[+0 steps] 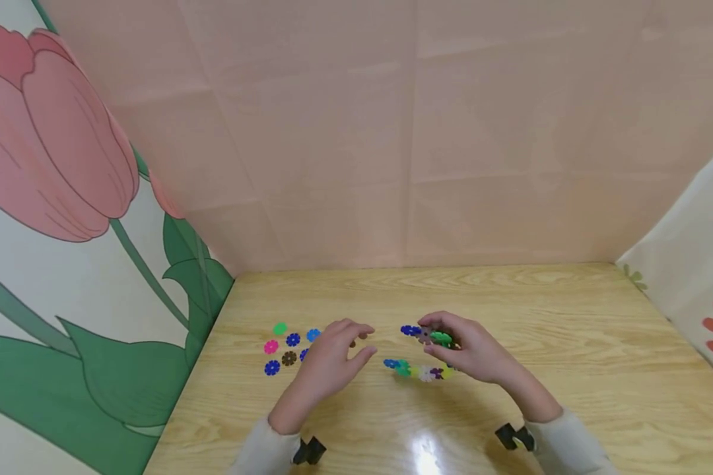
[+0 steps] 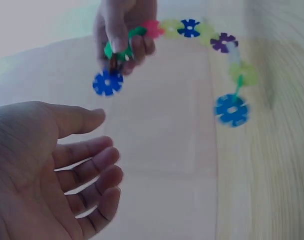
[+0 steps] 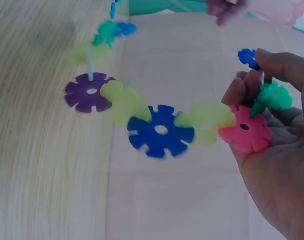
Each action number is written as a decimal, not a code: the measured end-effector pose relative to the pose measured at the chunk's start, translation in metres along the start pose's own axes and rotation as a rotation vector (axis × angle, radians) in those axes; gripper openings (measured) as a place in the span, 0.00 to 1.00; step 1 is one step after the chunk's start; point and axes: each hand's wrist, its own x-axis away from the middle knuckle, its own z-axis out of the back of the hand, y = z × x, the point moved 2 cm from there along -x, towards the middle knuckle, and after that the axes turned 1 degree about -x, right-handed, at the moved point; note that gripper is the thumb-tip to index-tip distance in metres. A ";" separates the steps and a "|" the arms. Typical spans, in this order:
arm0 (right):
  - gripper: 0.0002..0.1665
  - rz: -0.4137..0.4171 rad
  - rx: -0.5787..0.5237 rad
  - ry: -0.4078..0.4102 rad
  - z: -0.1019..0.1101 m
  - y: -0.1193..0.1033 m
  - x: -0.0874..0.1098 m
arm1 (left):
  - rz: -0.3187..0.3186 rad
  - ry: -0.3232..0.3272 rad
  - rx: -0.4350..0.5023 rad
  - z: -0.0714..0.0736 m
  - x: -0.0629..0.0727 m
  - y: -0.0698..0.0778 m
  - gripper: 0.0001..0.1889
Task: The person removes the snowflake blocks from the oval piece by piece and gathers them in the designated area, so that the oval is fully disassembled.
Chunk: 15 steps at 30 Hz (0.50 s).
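Observation:
My right hand (image 1: 472,346) pinches a curved chain of notched plastic flower discs near one end, above the table. In the right wrist view its pink disc (image 3: 245,129) lies against my palm, beside a green disc (image 3: 279,96). Yellow, dark blue (image 3: 160,131) and purple discs (image 3: 90,93) follow along the chain. A dark blue disc (image 2: 108,83) sticks out past the pinching fingertips. At the other end a lighter blue disc (image 2: 232,110) hangs free. My left hand (image 1: 335,353) hovers to the left, apart from the chain, its fingers spread and holding nothing.
Loose discs lie on the wooden table (image 1: 214,422) at the left, among them a green disc (image 1: 280,328), a pink disc (image 1: 271,347) and a brown disc (image 1: 289,358). My left hand partly covers this group. A pink cloth backdrop (image 1: 404,132) stands along the far edge.

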 end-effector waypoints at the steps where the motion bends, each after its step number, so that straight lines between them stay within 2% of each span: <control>1: 0.20 0.009 0.006 -0.002 0.001 0.000 0.000 | -0.014 0.009 0.015 -0.001 -0.002 0.004 0.18; 7: 0.21 0.025 0.002 -0.026 0.001 -0.002 -0.001 | -0.092 0.031 0.094 -0.010 -0.013 0.017 0.20; 15: 0.22 -0.025 -0.063 -0.042 -0.001 -0.001 -0.003 | -0.141 0.019 0.107 -0.021 -0.024 0.021 0.19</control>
